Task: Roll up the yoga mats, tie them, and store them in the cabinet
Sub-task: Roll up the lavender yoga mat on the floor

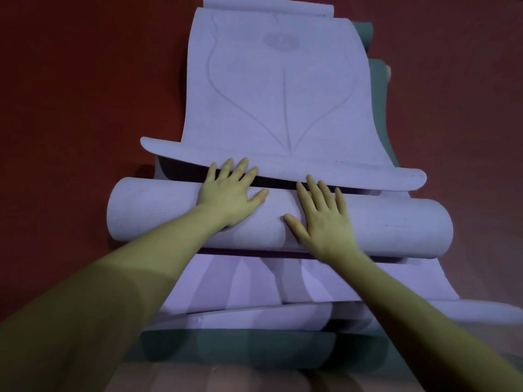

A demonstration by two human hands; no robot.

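Two hands of mine lie flat on the rolled part of the lilac mat (368, 224), which crosses the middle of the frame from left to right. My left hand (230, 193) is left of center, fingers straight and spread, the tips reaching over the far side of the roll toward the dark gap. My right hand (325, 219) is just beside it, also spread, thumb out to the left, palm pressing on top. Neither hand pinches anything.

I judge this mat as light and soft foam, a little springy, so the roll will want to open again if I lift my palms. The ribbed surface seems to give good friction. I think the best hold is with the hands further apart, nearer both ends, so the roll stays even.

Beyond my fingers another lilac sheet (268, 94) with a leaf drawing runs to the upper part of the frame; its curled near edge (368, 176) hangs over the gap and may block the roll. Green mats (379, 108) show at the right edge and at the bottom. Red floor (70, 94) at the left and right gives open room.
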